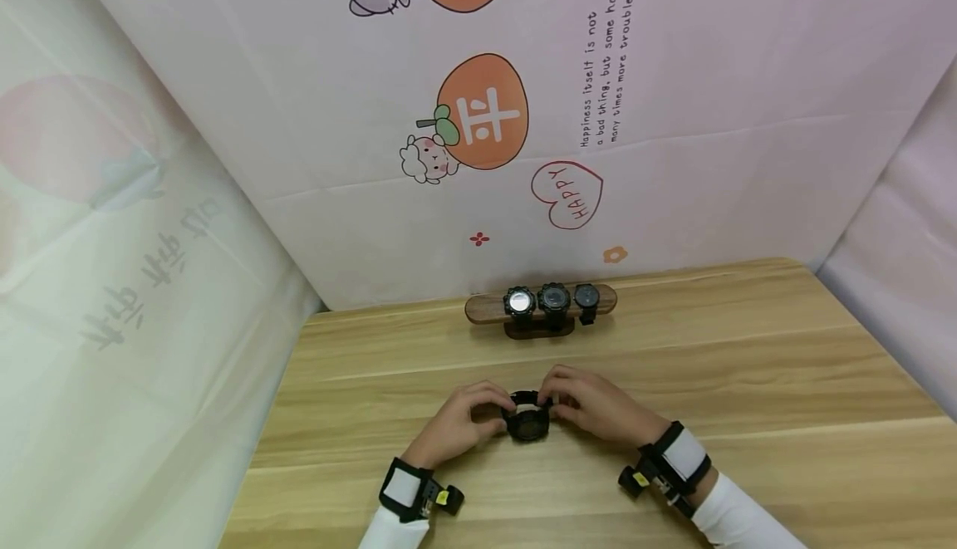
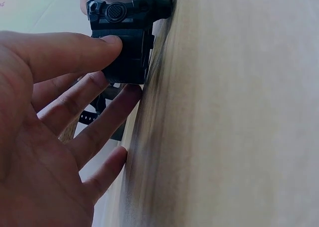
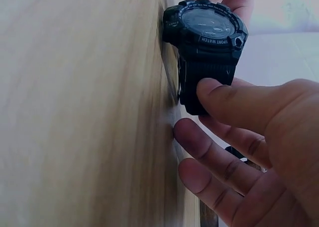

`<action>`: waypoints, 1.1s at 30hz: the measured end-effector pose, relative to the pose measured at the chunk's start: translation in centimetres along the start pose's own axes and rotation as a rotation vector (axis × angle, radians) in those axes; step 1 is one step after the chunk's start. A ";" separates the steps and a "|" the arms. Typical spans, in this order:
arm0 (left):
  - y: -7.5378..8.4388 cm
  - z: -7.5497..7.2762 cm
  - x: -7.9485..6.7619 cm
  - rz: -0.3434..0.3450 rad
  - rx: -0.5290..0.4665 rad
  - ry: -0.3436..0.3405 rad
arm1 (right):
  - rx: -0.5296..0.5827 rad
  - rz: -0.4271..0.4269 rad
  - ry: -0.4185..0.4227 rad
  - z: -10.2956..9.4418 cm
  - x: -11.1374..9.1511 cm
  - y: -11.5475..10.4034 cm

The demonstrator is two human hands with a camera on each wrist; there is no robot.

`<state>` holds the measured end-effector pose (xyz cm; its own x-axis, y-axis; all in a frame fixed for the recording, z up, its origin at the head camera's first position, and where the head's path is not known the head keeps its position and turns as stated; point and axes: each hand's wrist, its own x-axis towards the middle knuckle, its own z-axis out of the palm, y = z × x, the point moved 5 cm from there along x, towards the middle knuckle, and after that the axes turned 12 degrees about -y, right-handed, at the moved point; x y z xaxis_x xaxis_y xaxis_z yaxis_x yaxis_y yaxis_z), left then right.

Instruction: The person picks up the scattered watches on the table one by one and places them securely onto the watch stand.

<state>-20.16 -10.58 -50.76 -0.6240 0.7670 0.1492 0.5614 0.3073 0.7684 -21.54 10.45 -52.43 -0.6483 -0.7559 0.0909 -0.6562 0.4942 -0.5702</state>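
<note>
A black sport watch [image 1: 527, 425] stands on the table with its strap looped, its dial toward the near side in the head view. My left hand [image 1: 465, 421] pinches the strap on its left, thumb on the outer face of the band in the left wrist view. From the other side my right hand [image 1: 596, 404] grips the strap, the thumb pressing the band below the dial in the right wrist view. Lettering reading "SPORT WATCH" shows on the bezel [image 3: 215, 40]. The lower fingers of both hands spread out close to the tabletop.
Behind the hands a wooden watch stand [image 1: 488, 309] carries three dark watches, one with a bright dial [image 1: 519, 301]. The wood-grain table [image 1: 359, 366] meets a printed cloth backdrop [image 1: 359, 167] at the back, with white cloth on both sides.
</note>
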 end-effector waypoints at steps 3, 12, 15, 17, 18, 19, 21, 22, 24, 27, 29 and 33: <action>0.2 -0.1 0.0 0.008 0.005 -0.001 | 0.005 -0.005 0.001 0.0 0.1 0.0; 0.2 0.0 0.0 -0.026 -0.041 -0.002 | 0.065 -0.030 0.005 -0.1 0.1 0.5; -0.7 0.2 -0.1 -0.066 -0.070 0.010 | 0.123 -0.028 -0.001 -0.2 0.1 0.7; -1.5 0.4 -0.1 -0.099 -0.076 0.019 | 0.164 -0.016 -0.006 -0.2 0.1 0.9; -1.9 0.5 -0.1 -0.110 -0.074 0.022 | 0.181 -0.008 -0.008 -0.3 0.1 1.0; -2.3 0.6 -0.1 -0.120 -0.075 0.025 | 0.192 0.002 -0.009 -0.3 0.1 1.1; -2.8 0.7 0.0 -0.134 -0.065 0.033 | 0.214 0.024 -0.010 -0.4 0.0 1.2; -3.0 0.8 0.0 -0.136 -0.064 0.037 | 0.223 0.034 -0.011 -0.4 0.0 1.3; -3.1 0.8 0.1 -0.129 -0.071 0.049 | 0.243 0.047 -0.012 -0.4 -0.1 1.3; -3.1 0.8 0.2 -0.117 -0.084 0.066 | 0.280 0.052 -0.013 -0.5 -0.1 1.3; -2.9 0.8 0.3 -0.110 -0.085 0.076 | 0.304 0.043 -0.012 -0.6 -0.2 1.3; -2.5 0.9 0.5 -0.101 -0.068 0.093 | 0.345 0.037 -0.012 -0.6 -0.2 1.4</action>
<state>-21.38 -10.50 -53.14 -0.7249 0.6778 0.1230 0.4568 0.3392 0.8224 -22.58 11.61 -52.76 -0.6636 -0.7459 0.0564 -0.4613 0.3487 -0.8159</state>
